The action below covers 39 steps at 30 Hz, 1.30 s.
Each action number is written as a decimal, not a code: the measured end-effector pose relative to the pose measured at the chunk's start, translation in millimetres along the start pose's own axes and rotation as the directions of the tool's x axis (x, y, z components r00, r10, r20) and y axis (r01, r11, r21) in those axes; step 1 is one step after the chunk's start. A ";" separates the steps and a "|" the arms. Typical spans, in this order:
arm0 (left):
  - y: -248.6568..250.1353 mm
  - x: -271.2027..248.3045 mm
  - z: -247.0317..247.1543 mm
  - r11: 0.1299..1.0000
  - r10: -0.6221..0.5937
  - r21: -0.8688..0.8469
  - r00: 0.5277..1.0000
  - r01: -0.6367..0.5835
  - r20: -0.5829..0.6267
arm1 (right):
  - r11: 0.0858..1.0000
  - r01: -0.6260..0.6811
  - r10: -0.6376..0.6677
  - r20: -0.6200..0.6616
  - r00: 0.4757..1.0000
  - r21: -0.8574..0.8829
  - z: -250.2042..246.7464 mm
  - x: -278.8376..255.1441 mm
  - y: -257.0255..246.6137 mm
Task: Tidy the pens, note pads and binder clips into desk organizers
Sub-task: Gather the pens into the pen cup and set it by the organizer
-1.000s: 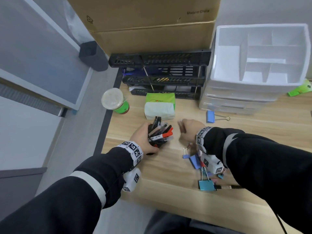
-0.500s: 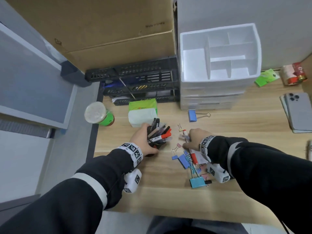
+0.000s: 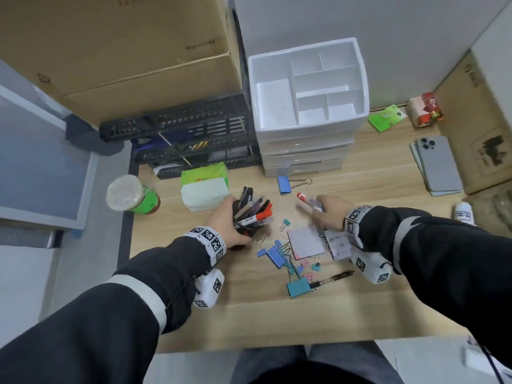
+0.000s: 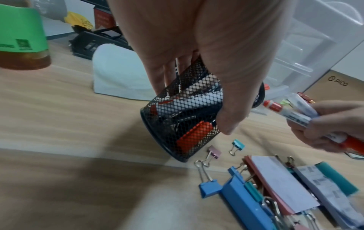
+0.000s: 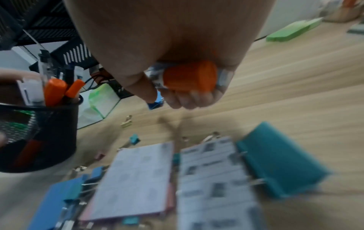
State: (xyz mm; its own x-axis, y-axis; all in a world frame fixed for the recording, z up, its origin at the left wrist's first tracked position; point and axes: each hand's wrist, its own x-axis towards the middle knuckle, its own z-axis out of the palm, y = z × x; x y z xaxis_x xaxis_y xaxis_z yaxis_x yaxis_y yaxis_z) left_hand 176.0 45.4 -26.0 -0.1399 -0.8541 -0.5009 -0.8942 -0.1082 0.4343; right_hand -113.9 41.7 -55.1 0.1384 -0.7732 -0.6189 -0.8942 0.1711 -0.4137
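My left hand (image 3: pixel 224 225) grips a black mesh pen cup (image 3: pixel 241 227) at the desk's left, tilted to the right and packed with several pens (image 3: pixel 255 209). The left wrist view shows the fingers wrapped round the pen cup (image 4: pixel 189 116). To the right of it, my right hand (image 3: pixel 329 214) holds a couple of white markers (image 3: pixel 303 198) with red caps above the desk; one marker's orange end (image 5: pixel 189 77) sticks out of the fist. Below that hand lie two note pads (image 3: pixel 306 242), several binder clips (image 3: pixel 277 256) and a loose pen (image 3: pixel 335 278). A white drawer organizer (image 3: pixel 304 151) stands behind.
A blue binder clip (image 3: pixel 284 184) lies before the organizer. A tissue pack (image 3: pixel 205 187), a green-labelled drink cup (image 3: pixel 130 195) and a black letter tray (image 3: pixel 188 139) crowd the back left. A phone (image 3: pixel 440 164), a green sticky pad (image 3: pixel 386 117) and cardboard boxes (image 3: pixel 124 51) border the desk.
My right hand went down to the pile and now has come up holding markers. The left hand keeps its grip on the cup. The head view has swung to the right.
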 end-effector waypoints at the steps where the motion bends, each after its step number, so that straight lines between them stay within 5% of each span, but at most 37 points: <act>1: 4.6 0.7 0.5 1.000 0.011 0.010 1.000 -0.011 -0.002 | 1.000 -0.003 0.002 0.006 1.000 0.013 -4.6 -6.4 10.7; 7: 29.7 3.5 7.4 0.997 0.055 0.049 0.998 -0.056 0.020 | 0.977 -0.053 0.079 0.123 0.989 -0.206 -15.9 -35.9 61.5; 14: 46.7 5.5 15.1 0.992 0.082 0.090 0.995 -0.087 0.054 | 0.911 0.089 0.030 0.280 0.959 -0.402 8.5 -53.9 63.3; 22: 44.2 2.6 22.7 0.995 0.073 0.070 0.996 -0.076 0.044 | 0.767 0.176 0.004 0.279 0.960 -0.617 35.7 -56.9 60.3; 31: 32.5 -1.8 19.3 0.995 0.052 0.083 0.998 -0.055 0.037 | 0.875 0.208 -0.079 0.296 0.952 -0.437 34.2 -61.0 50.9; 39: 25.0 -5.0 18.0 0.996 0.042 0.074 0.998 -0.045 0.035 | 0.813 0.326 -0.120 0.410 0.904 -0.483 59.3 -60.8 30.4</act>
State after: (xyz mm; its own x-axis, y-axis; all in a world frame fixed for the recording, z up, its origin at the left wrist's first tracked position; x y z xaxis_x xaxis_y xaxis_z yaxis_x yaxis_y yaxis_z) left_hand 146.6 56.2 -26.1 -0.1924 -0.8398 -0.5077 -0.9161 -0.0318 0.3997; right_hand -124.3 130.2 -69.6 0.4068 -0.4696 -0.7836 -0.8870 -0.4082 -0.2158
